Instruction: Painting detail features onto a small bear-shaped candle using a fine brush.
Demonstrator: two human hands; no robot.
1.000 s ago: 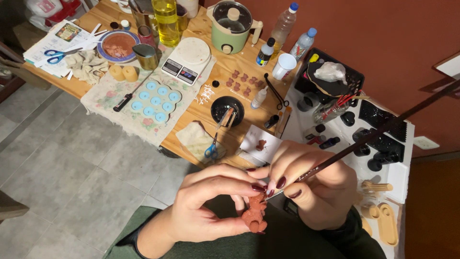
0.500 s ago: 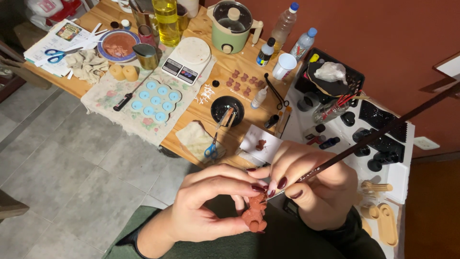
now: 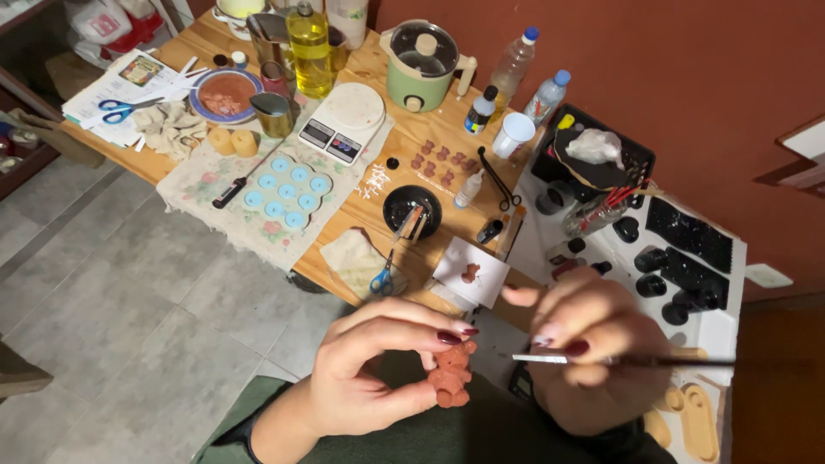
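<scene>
— Bear figure (image 3: 450, 375), small and reddish-brown, sits near the bottom centre, pinched between thumb and fingertips of the left hand (image 3: 369, 365). How would it handle?

— Light, I'd judge, and stiff like moulded clay or wax. The ears and limbs look thin enough to chip, so the body is the safe place to hold, as the fingers do now.

— And the right hand (image 3: 593, 344)?

— Just right of the bear, fingers pressed together around a thin brush (image 3: 619, 361), its tip pointing left and stopping short of the figure.

— What lies beyond?

— A white card (image 3: 473, 273) with another small brown piece, and blue-handled scissors (image 3: 382, 279) on the wooden table (image 3: 430, 142). Farther off, a row of similar figures (image 3: 438, 161), a blue mould tray (image 3: 285, 193), a kitchen scale (image 3: 342, 120) and a green pot (image 3: 423, 64).
</scene>
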